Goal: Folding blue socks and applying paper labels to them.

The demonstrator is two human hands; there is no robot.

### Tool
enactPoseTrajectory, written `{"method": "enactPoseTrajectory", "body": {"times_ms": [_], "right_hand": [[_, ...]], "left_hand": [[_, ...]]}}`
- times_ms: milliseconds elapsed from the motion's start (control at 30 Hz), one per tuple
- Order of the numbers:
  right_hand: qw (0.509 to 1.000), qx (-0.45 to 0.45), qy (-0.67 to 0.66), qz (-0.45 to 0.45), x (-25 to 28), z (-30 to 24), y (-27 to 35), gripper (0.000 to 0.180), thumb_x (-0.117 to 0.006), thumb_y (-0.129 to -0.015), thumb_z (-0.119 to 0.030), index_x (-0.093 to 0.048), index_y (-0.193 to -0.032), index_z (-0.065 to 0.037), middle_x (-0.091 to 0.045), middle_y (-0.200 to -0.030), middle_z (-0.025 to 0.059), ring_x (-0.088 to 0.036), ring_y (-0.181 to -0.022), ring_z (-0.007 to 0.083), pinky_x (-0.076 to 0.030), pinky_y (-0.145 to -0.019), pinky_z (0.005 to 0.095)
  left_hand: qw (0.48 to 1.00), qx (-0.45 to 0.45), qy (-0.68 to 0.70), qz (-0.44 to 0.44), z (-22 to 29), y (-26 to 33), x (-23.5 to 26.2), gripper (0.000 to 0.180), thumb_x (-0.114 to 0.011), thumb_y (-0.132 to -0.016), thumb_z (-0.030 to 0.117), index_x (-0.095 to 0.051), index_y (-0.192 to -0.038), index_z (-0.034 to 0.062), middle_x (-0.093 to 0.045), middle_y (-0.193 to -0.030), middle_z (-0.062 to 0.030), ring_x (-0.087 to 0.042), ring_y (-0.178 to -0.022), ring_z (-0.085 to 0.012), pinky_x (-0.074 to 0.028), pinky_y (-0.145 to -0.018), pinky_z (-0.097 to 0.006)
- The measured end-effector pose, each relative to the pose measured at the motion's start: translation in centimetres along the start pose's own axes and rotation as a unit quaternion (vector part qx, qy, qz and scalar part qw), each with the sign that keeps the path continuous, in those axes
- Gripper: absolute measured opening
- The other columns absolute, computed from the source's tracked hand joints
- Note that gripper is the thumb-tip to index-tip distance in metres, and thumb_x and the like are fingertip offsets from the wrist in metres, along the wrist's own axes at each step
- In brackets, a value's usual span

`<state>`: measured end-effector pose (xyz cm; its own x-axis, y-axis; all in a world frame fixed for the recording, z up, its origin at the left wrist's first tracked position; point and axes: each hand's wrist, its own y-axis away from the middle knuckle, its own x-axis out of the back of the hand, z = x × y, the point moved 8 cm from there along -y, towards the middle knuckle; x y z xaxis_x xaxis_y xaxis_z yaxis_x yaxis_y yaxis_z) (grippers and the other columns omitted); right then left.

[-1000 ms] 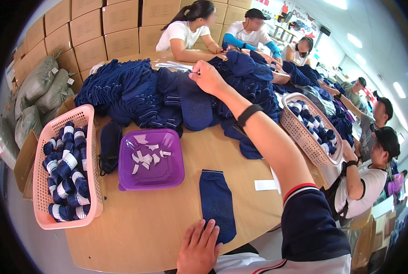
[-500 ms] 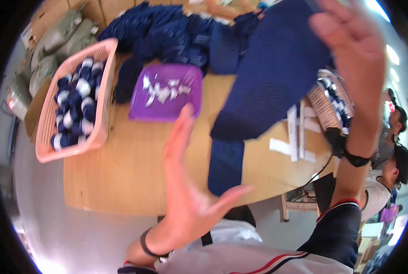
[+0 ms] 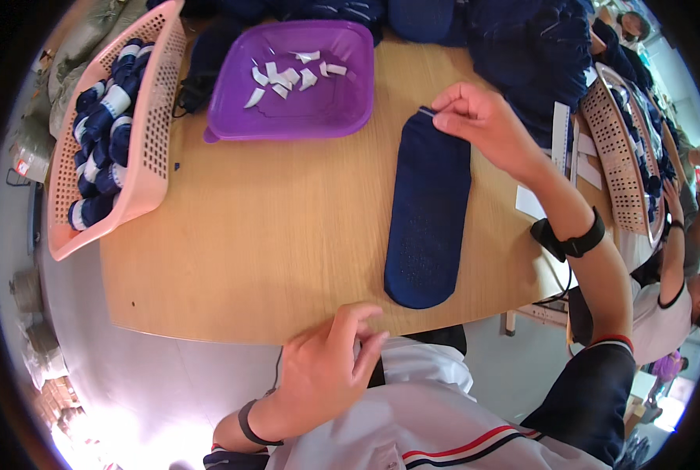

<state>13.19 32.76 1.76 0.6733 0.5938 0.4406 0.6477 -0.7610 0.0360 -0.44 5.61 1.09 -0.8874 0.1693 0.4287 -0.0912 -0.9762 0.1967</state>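
Head view: sock pile (image 3: 526,70) at 1 o'clock cut off by the top edge, count unclear; left hand's (image 3: 322,380) palm hidden. One flat navy sock (image 3: 428,215), knit, dotted texture near the toe, on the wood-grain bench (image 3: 248,235), 3 o'clock of centre. Right hand (image 3: 475,125) pinches its cuff, thumb against fingers. Left hand at 6 o'clock, half-curled, nothing visible in it, near the toe. Two perforated pink plastic baskets: left basket (image 3: 158,117) at 10, right basket (image 3: 609,149) at 2. One smooth purple bowl (image 3: 287,123), 11 o'clock, roughly nine white scraps (image 3: 307,57), some overlapping.
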Motion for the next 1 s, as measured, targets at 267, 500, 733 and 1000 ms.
{"method": "enactPoseTrajectory", "body": {"times_ms": [267, 500, 733, 1000], "right_hand": [[1.000, 0.001, 0.020, 0.002, -0.3, 0.5, -0.1, 0.020, -0.067, -0.096, -0.011, -0.064, -0.111, 0.003, -0.068, -0.096, 0.0031, -0.063, -0.094, 0.0080, -0.051, -0.087, 0.0247], [0.970, 0.060, 0.236, 0.016, -1.3, -1.8, 0.3, 0.017, -0.068, -0.091, -0.005, -0.063, -0.105, 0.001, -0.063, -0.091, 0.0044, -0.060, -0.082, 0.0115, -0.049, -0.077, 0.0269], [0.955, 0.038, 0.274, -0.109, -2.3, -2.3, 0.1, 0.017, -0.069, -0.087, -0.005, -0.059, -0.099, 0.001, -0.060, -0.097, 0.0073, -0.058, -0.085, 0.0150, -0.049, -0.075, 0.0300], [0.941, -0.105, 0.155, -0.283, -3.0, -4.5, 0.5, 0.021, -0.072, -0.087, -0.015, -0.060, -0.098, -0.001, -0.068, -0.091, 0.0089, -0.064, -0.084, 0.0170, -0.048, -0.072, 0.0301]], "left_hand": [[0.904, -0.264, -0.301, 0.148, 2.9, -2.5, 0.1, 0.032, -0.072, -0.067, 0.007, -0.075, -0.098, 0.0127, -0.066, -0.097, 0.0004, -0.062, -0.092, -0.0193, -0.045, -0.083, -0.035], [0.896, -0.322, -0.282, 0.118, 3.1, -2.6, 0.0, 0.023, -0.073, -0.072, 0.010, -0.075, -0.094, 0.0142, -0.067, -0.096, 0.0010, -0.065, -0.104, -0.0198, -0.050, -0.092, -0.037], [0.886, -0.365, -0.286, 0.024, 3.9, -1.2, -2.4, 0.020, -0.071, -0.077, 0.014, -0.075, -0.097, 0.0139, -0.067, -0.096, 0.0020, -0.065, -0.103, -0.0147, -0.051, -0.097, -0.035], [0.898, -0.341, -0.277, -0.019, 4.1, -0.6, -2.9, 0.024, -0.065, -0.082, 0.014, -0.074, -0.104, 0.0123, -0.067, -0.103, 0.0001, -0.063, -0.107, -0.0160, -0.050, -0.097, -0.036]]}}
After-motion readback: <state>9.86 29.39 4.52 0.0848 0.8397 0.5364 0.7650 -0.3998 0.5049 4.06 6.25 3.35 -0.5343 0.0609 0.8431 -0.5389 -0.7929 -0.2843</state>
